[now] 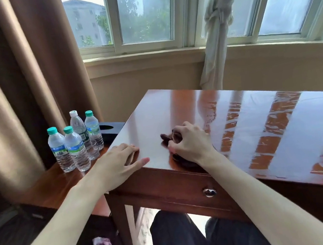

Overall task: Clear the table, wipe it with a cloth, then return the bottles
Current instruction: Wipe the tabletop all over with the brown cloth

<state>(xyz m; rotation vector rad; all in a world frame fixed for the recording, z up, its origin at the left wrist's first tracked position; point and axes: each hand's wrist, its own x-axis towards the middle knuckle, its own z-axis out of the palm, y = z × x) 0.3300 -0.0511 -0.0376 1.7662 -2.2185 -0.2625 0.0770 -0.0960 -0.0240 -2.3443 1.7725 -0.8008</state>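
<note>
The right hand is gripping a dark brown cloth against the top of the wooden table, with the fingers curled round the bunched fabric. Part of the cloth is showing beyond the fingertips, toward the far side of the table, and another dark fold is showing under the wrist at the table's near edge. The left hand is lying released and flat on the table's near left corner, fingers straight and together, thumb extended along the near edge. The two hands are sitting near each other, with the cloth just to the right of the left hand's fingertips.

The cloth is appearing crumpled, dark and matte; most of it is hidden under the right hand.

The table is showing a glossy reddish-brown top that is reflecting the window in pale bands. Streaky marks are showing in the reflections on the right half. A drawer with a round metal pull is sitting in the table's front, below the right forearm.

Four water bottles are standing upright in a tight cluster on a lower wooden stand just left of the table. They are clear plastic; three are carrying green caps and one, at the rear, a white cap. A black tissue box is sitting between the bottles and the table's left edge.

Beyond the table, a knotted white curtain is hanging before the window. A brown drape is hanging left of the table, behind the bottles.
</note>
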